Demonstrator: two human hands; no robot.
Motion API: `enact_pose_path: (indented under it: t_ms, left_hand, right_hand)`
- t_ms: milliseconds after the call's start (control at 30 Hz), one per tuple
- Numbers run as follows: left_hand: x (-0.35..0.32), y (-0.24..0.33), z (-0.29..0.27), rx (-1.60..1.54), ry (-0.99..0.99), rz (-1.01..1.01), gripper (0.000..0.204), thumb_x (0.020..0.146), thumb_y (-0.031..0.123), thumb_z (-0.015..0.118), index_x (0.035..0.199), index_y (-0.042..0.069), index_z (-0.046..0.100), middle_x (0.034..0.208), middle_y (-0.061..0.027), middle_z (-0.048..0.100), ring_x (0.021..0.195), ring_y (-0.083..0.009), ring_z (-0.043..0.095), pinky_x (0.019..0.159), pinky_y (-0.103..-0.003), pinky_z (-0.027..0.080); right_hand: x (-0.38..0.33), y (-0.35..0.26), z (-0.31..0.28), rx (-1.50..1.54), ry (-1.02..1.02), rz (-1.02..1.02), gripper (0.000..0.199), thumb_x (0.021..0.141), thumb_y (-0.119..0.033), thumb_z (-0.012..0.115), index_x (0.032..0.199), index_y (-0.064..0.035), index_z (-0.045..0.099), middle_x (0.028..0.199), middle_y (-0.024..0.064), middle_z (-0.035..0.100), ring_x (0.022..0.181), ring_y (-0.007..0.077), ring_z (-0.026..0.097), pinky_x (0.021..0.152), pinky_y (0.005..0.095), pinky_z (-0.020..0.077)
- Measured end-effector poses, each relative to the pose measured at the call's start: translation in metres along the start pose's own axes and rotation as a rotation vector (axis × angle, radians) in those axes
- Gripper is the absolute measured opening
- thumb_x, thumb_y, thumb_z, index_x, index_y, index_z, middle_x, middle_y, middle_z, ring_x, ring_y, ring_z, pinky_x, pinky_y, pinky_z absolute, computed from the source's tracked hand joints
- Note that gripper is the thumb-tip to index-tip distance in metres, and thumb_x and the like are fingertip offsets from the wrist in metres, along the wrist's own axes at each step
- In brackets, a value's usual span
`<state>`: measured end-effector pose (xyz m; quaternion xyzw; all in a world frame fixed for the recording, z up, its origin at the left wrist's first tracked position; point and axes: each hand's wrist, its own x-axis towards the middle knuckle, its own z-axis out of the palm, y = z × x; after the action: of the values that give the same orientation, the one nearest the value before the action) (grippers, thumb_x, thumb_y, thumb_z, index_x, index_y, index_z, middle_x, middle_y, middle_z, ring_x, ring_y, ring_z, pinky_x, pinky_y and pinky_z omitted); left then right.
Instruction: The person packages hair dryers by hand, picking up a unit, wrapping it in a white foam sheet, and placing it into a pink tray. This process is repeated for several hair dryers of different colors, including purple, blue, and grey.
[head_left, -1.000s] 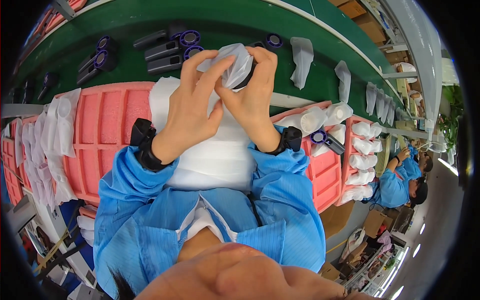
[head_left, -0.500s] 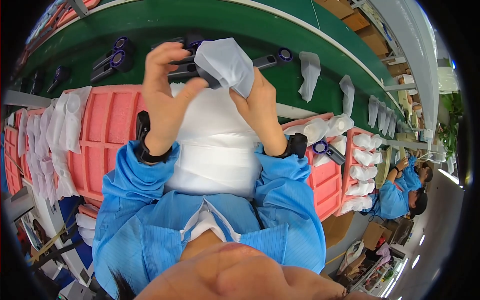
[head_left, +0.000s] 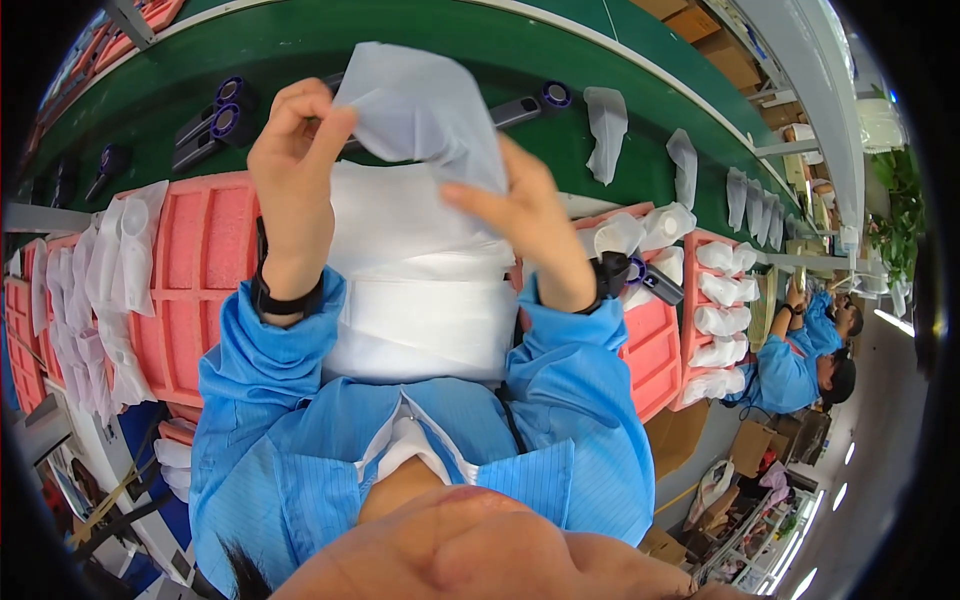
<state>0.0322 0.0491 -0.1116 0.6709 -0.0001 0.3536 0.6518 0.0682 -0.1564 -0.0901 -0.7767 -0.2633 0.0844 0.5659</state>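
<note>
A translucent white bag (head_left: 420, 105) is spread between my hands above the green work surface. My left hand (head_left: 300, 165) pinches its left edge between thumb and fingers. My right hand (head_left: 520, 205) grips its lower right end, thumb in front and the other fingers mostly hidden behind it. Whether anything is inside the bag, I cannot tell. Close to my chest lies a stack of flat white bags (head_left: 420, 320). Beyond the bag, a dark handheld device with a purple ring (head_left: 520, 110) lies on the green surface.
More dark devices with purple rings (head_left: 230, 123) lie at the left on the green belt (head_left: 300, 50). Pink foam trays (head_left: 200, 270) flank me, holding several bagged items (head_left: 722, 320). Bagged pieces (head_left: 605, 130) stand farther right. Two people in blue (head_left: 790, 370) work at far right.
The bag has moved up and left and is now stretched wider. My left hand, open beside it before, has closed on its edge. My right thumb has shifted on the bag.
</note>
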Motion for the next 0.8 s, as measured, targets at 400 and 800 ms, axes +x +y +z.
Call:
enact_pose_path:
  t_ms: [400,800]
  left_hand:
    - [-0.061,-0.060,0.070,0.797,-0.632,0.049,0.021,0.079,0.021,0.072,0.091,0.009,0.061,0.081,-0.0075,0.057,0.076,-0.0248,0.059,0.065,-0.033,0.048]
    - [-0.067,-0.069,0.062,0.607,-0.599,0.088,0.010,0.078,0.017,0.070,0.083,0.012,0.064,0.076,-0.0065,0.056,0.071,-0.0235,0.057,0.062,-0.033,0.046]
  right_hand:
    - [0.060,0.178,-0.153,-1.108,0.065,0.578,0.054,0.077,-0.029,0.068,0.113,0.0080,0.054,0.113,0.0297,0.059,0.105,0.0427,0.058,0.090,0.0443,0.0477]
    - [0.149,0.190,-0.160,-0.868,-0.251,0.197,0.064,0.055,-0.020,0.079,0.114,-0.0027,0.060,0.104,0.0183,0.065,0.100,0.0317,0.062,0.086,0.0358,0.0501]
